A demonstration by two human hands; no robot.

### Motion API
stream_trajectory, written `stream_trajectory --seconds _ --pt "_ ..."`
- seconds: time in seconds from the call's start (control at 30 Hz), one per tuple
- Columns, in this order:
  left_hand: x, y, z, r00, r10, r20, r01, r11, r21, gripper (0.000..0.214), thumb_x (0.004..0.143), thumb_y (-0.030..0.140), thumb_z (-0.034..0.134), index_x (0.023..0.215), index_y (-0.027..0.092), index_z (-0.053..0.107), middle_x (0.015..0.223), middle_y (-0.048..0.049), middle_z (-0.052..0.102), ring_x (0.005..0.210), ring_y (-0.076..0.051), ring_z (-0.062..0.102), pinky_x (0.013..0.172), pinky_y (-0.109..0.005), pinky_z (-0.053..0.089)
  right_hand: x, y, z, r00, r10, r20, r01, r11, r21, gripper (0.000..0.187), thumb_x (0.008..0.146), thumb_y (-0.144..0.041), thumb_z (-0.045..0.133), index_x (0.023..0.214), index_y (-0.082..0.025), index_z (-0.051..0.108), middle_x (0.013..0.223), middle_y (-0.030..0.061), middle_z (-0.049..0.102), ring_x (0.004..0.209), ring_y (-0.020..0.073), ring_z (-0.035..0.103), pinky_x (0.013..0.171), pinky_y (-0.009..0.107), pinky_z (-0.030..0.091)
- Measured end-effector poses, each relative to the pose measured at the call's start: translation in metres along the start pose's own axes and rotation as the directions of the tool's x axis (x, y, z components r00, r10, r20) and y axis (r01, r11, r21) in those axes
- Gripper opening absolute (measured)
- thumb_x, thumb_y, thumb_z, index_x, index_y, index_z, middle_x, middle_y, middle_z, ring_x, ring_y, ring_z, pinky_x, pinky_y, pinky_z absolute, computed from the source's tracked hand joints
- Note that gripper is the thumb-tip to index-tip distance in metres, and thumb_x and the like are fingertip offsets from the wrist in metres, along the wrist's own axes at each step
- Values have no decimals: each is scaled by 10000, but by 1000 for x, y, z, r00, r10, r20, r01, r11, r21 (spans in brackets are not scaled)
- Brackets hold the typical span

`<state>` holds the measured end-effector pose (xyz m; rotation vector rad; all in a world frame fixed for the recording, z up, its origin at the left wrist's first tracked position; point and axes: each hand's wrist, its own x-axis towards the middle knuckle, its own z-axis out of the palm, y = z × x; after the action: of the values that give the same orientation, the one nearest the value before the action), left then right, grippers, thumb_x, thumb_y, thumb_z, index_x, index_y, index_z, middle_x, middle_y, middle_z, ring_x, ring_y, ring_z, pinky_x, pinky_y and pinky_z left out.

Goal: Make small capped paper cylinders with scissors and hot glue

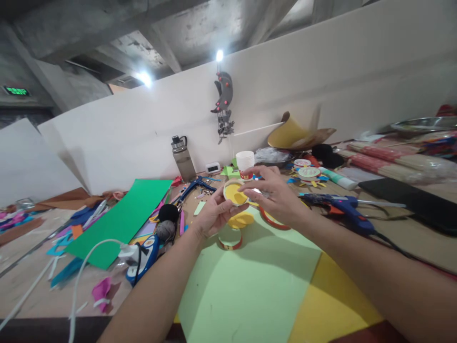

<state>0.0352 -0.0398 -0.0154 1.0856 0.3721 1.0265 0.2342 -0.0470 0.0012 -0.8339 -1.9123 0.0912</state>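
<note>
My left hand (221, 209) is closed around a shallow round paper piece with a pale rim and a yellow inside (233, 191), tilted up toward me. My right hand (273, 193) reaches over it from the right, its fingers stretched and apart. The fingertips lie over the yellow inside; whether they pinch anything there I cannot make out. Below the hands, yellow paper pieces (240, 219) and a red-edged ring (230, 239) rest on a light green sheet (246, 286). Partly behind my right wrist is a larger red ring (273, 220).
Stacked paper cups (245, 163) stand behind the hands. A blue glue gun (348, 209) lies to the right, near decorated discs (309, 174). Leftward are a green sheet (121, 219), yarn balls (167, 223), a blue-handled tool (194, 186), a bottle (183, 159) and a white cable (80, 271).
</note>
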Motion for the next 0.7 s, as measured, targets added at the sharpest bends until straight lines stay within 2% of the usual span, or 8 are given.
stream_trajectory --seconds 0.13,0.33,0.5,0.7 --pt "1 0 0 1000 7 -9 -7 1000 4 594 726 197 803 1280 248 596 1223 -48 666 1119 -216 635 1099 -437 425 -3 0 1 996 -78 45 82 992 -93 257 942 -365 541 963 -289 785 1287 83 580 1163 299 418 1005 514 362" --pt "0 -1 1 1000 -1 -16 0 1000 -25 581 732 185 795 1276 229 596 1223 -56 668 1107 -210 644 1104 -418 418 -2 0 3 994 -84 63 91 988 -121 286 949 -386 524 1005 -278 783 1332 87 568 1167 305 427 1008 527 343" --pt "-1 0 2 1000 -1 11 1 998 -63 523 801 216 732 1299 225 575 1179 -59 689 1068 -225 665 1070 -453 454 0 0 -1 999 6 36 -5 1000 -24 316 978 -380 466 1085 -298 751 1311 63 584 1182 275 449 1015 490 334" --pt "-3 3 4 999 -1 53 3 999 -48 509 809 151 699 1299 222 580 1210 -65 673 1125 -230 640 1047 -411 477 4 -1 -6 996 67 -61 -63 996 63 301 975 -327 459 1060 -264 741 1132 71 629 1112 245 512 978 450 362"
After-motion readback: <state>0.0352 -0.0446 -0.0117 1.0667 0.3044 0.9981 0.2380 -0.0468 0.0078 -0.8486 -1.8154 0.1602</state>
